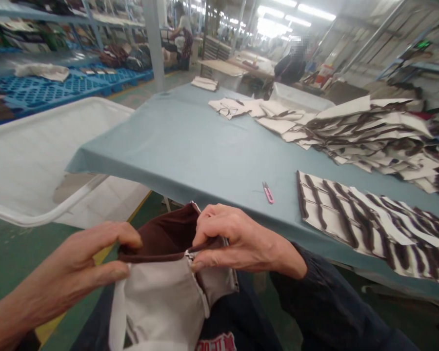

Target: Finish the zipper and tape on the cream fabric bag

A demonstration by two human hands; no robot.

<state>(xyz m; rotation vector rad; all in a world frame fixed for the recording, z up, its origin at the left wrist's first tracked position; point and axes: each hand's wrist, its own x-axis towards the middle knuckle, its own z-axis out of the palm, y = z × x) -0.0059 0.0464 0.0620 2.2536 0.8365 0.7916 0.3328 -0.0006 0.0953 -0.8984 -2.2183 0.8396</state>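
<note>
A cream fabric bag (161, 297) with a dark brown lining (164, 231) hangs between my hands in front of my lap, its mouth spread apart. My left hand (91, 258) grips the left edge of the opening between thumb and fingers. With thumb and fingers pinched, my right hand (237, 239) holds the rim where the pale edging meets the lining. Part of the right side is hidden behind that hand. On the table beyond lies a pair of pink thread snips (268, 193), touched by neither hand.
A blue-green covered table (190, 146) stands ahead. Cream and brown pieces (336, 209) lie in rows at the right, with a large heap (380, 131) behind. Eyeglasses (227, 110) rest on fabric. A white bin (58, 117) is at left; a person (290, 66) is farther back.
</note>
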